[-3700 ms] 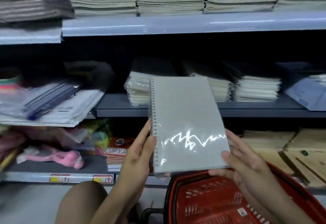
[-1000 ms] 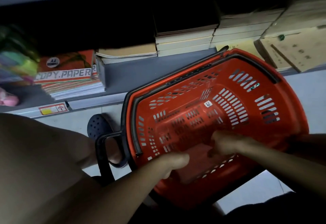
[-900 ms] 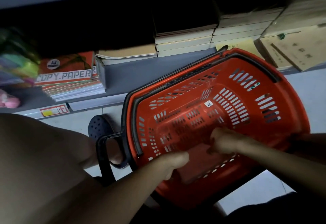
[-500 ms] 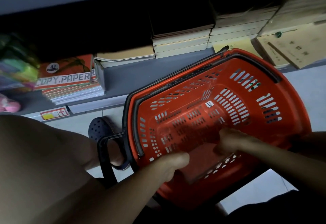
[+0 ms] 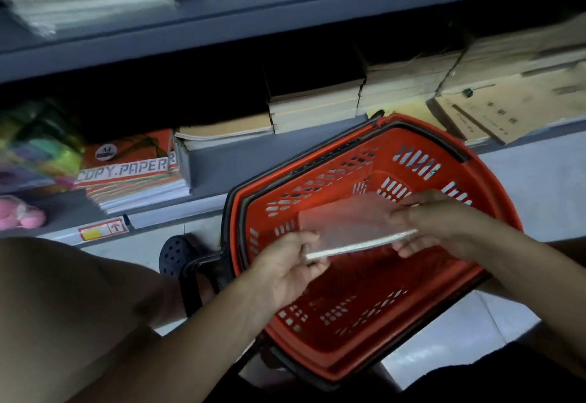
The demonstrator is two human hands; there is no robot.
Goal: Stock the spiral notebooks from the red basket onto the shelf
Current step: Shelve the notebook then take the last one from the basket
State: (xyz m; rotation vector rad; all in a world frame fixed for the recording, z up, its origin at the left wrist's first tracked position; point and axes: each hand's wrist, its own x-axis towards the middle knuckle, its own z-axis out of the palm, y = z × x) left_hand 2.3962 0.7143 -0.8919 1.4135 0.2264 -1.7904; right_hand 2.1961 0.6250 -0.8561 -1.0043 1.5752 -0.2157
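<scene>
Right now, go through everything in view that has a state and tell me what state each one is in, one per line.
Spiral notebook: plastic-wrapped, lifted above the basket, held flat at both ends.
Left hand: grips the notebook's near left corner.
Right hand: grips the notebook's right end.
Red basket: on the floor, handle folded down, nothing else visible inside.
Copy paper packs: stacked on the bottom shelf.
Brown notebooks: stacked on the same shelf.

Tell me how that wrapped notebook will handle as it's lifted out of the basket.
Probably fairly stiff: the notebook spans flat between the left hand and right hand without sagging. Its glossy clear wrap looks slippery, so a light pinch may slide. It seems light, being thin and held only at its ends above the basket.
</scene>
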